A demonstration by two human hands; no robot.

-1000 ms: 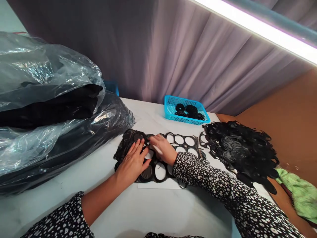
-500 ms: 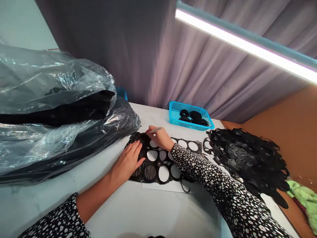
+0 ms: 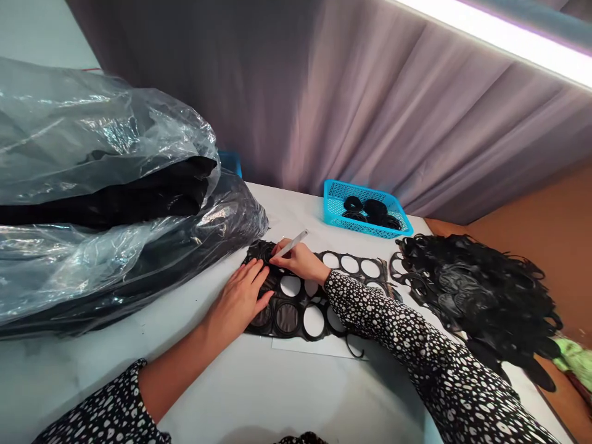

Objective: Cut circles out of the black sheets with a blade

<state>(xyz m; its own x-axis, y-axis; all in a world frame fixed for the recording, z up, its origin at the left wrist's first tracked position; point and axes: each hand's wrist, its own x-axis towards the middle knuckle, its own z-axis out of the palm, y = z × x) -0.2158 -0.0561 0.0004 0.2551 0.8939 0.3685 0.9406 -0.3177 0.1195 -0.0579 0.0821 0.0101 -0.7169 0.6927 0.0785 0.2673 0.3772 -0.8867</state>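
Note:
A black rubbery sheet (image 3: 301, 306) with rows of round cut-outs lies flat on the white table (image 3: 222, 385). White shows through several holes, while dark discs still fill others near its left end. My left hand (image 3: 241, 291) rests flat on that left end, fingers stretched and thumb apart. Just right of it, my right hand (image 3: 300, 258) pinches a slim pale pen-like tool (image 3: 294, 242), tilted with its rear end up to the right. The tool's tip is hidden by my fingers at the sheet's upper left part.
Clear plastic bags (image 3: 106, 179) with black material fill the left side. A blue basket (image 3: 330, 216) with black rings stands at the back. On the right lies a heap of black ring-like scraps (image 3: 476, 296). A lamp (image 3: 513, 37) hangs overhead, before a grey curtain (image 3: 277, 92).
My right hand and the tool have shifted slightly, and the tool now stands more steeply and shows more of its length. The left hand stays pressed on the sheet. The whole view has shifted a little.

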